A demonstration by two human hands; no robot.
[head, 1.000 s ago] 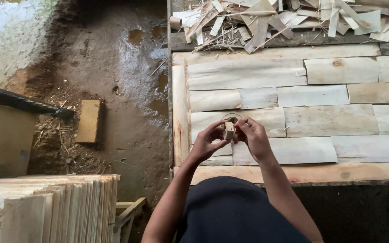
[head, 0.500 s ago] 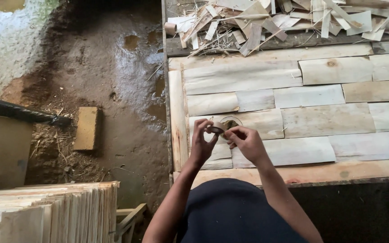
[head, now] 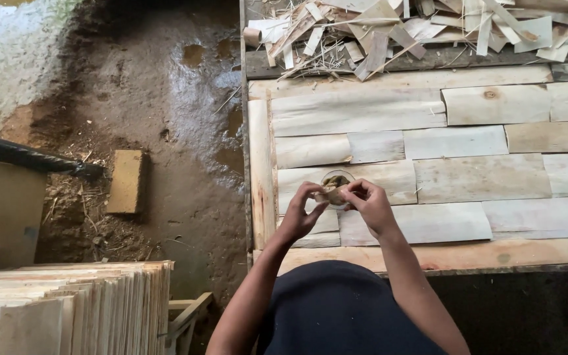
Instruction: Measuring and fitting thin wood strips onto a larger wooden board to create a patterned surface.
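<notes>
both hands, left hand (head: 300,213) and right hand (head: 371,205), meet above a round knot hole (head: 335,181) in the pale veneer sheets (head: 481,177) on the table, fingers pinched shut around a small tan tape piece (head: 332,194), seemingly to patch the hole.

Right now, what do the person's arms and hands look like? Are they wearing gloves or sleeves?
No gloves and no long sleeves. Both forearms are bare from the elbow down to the fingers. The left hand and the right hand are bare too, with no ring, watch or bracelet that I can see. Below the arms there is a dark navy garment, plain, with no pattern showing.
</notes>
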